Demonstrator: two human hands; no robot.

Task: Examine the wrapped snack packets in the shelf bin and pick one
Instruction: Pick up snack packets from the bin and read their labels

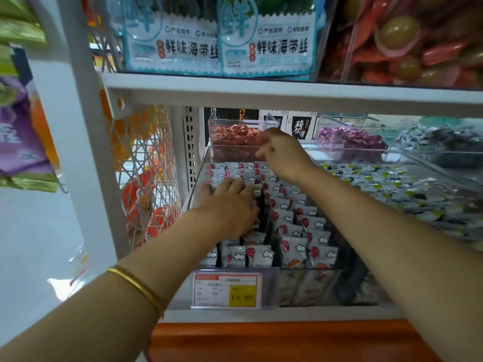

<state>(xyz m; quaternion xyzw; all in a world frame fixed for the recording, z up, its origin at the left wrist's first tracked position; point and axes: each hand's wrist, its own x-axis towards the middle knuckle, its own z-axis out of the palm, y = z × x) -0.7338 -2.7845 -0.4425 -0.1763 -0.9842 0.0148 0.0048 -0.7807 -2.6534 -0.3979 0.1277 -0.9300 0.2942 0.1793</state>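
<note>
Gold bangle [138,286] on the wrist, the left hand [230,205] lies flat on the snack packets [292,231], fingers fairly straight and pressing the left rows down and aside, gripping nothing. The right hand [279,152] hangs higher, over the back rows, fingers curled downward. The fingertips are turned away from the camera, so I cannot tell whether they pinch a packet or are bare.

The packets stand on edge in tight files inside the clear shelf bin [308,286], silvery-white film printed with a red dot and a white cloud. They look light, soft and a little slippery, with crimped ends. Probably the surest hold is a thumb-and-finger pinch on one upright top seam, lifting straight up while the flat hand keeps its neighbours from tipping.

A price tag [227,290] is clipped to the bin's front. To the right is a bin of green-marked packets [392,184]. Behind are tubs of red sweets [235,137] and purple sweets [350,139]. Seaweed bags [266,43] stand on the shelf above.
</note>
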